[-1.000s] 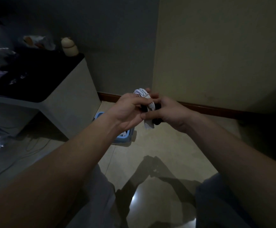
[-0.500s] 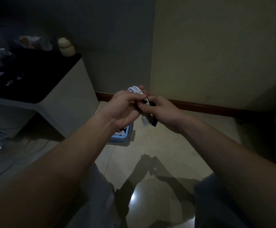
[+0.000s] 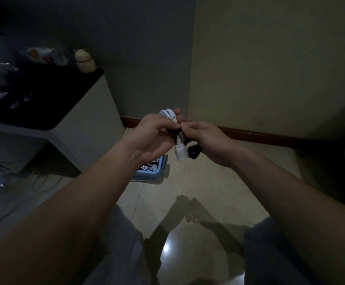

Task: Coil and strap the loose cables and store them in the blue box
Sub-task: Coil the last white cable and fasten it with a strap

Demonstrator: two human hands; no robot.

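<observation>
Now the two hands meet above the floor (image 3: 208,182). The left hand (image 3: 153,136) curls its fingers round the coiled white cable (image 3: 169,114); the loops stick out above the knuckles and the plug (image 3: 180,153) hangs below. The right hand (image 3: 207,138) pinches the black strap (image 3: 194,151) against the coil, and the strap's loose end curls just beside the plug. Any lettering is too dim to read. The blue box (image 3: 158,174) stands on the floor under the left wrist, with other cables (image 3: 148,167) lying in it. Compared with half a second ago, the plug and strap end hang more fully in view.
</observation>
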